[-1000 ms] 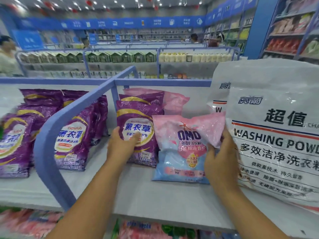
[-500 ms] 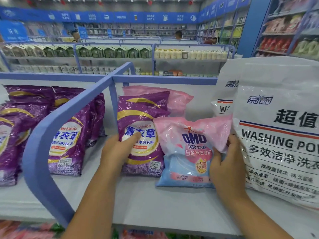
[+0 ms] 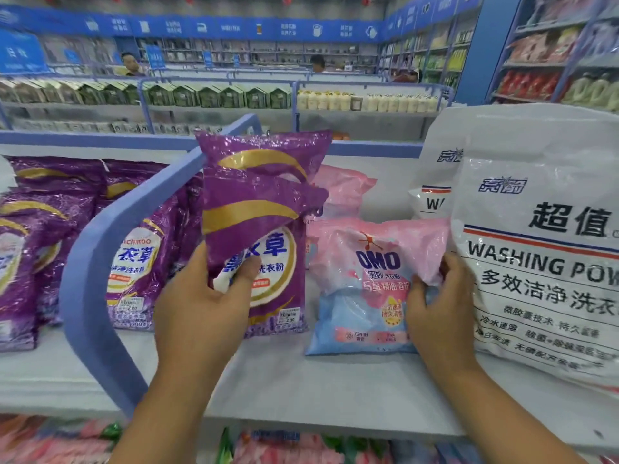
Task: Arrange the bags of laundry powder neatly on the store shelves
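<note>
Purple glossy plastic bags of laundry powder with gold swooshes [image 3: 258,209] stand just right of the curved blue shelf divider [image 3: 100,262], and your left hand [image 3: 204,309] pinches the front one low down, thumb across its printed face, fingers hidden behind it. Your right hand [image 3: 435,313] grips the right edge of the pink and blue OMO plastic bag [image 3: 361,289], fingers curled into the crumpled film; that bag stands upright on the grey shelf [image 3: 318,380] near its front edge, just beside the purple ones. Another pink bag [image 3: 345,189] stands behind it toward the back edge. Large white washing powder bags [image 3: 542,229] fill the shelf's right end, touching your right hand. More purple bags [image 3: 40,236] sit left of the divider.
</note>
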A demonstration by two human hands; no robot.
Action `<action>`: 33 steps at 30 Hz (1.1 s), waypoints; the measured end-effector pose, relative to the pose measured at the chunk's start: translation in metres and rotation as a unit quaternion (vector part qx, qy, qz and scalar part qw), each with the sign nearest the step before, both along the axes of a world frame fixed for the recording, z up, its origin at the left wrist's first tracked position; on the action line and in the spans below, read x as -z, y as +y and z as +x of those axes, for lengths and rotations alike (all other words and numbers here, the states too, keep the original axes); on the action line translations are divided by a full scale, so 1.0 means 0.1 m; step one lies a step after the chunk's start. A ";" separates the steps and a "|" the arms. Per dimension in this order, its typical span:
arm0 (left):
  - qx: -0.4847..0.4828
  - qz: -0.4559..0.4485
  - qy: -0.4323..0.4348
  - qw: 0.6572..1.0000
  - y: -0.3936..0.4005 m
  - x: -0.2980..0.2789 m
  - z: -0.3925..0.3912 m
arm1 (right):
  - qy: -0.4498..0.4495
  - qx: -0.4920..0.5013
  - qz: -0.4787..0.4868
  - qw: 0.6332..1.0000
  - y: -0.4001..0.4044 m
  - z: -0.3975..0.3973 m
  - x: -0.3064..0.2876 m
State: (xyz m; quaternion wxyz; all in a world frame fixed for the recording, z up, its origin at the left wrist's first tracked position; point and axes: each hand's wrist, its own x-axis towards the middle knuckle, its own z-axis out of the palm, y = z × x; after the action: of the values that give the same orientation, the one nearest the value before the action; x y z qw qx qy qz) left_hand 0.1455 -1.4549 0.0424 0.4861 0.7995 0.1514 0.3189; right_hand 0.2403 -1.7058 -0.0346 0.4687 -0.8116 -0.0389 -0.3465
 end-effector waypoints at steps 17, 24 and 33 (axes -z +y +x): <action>0.166 -0.155 0.108 0.968 -0.05 0.45 0.26 | 0.307 -0.257 0.246 0.883 0.26 -0.19 -0.29; 0.044 -0.089 0.104 0.990 0.08 0.62 0.24 | 0.251 -0.114 0.197 0.941 -0.09 -0.38 -0.14; 0.137 -0.102 0.151 0.974 0.19 0.70 0.14 | 0.249 -0.074 0.161 0.952 -0.03 -0.43 -0.04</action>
State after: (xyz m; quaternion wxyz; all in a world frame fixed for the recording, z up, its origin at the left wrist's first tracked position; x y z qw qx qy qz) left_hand 0.1599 -1.4362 -0.0276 0.5758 0.7976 0.1437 0.1077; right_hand 0.1970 -1.7092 -0.0309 0.6121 -0.7809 0.0749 -0.0996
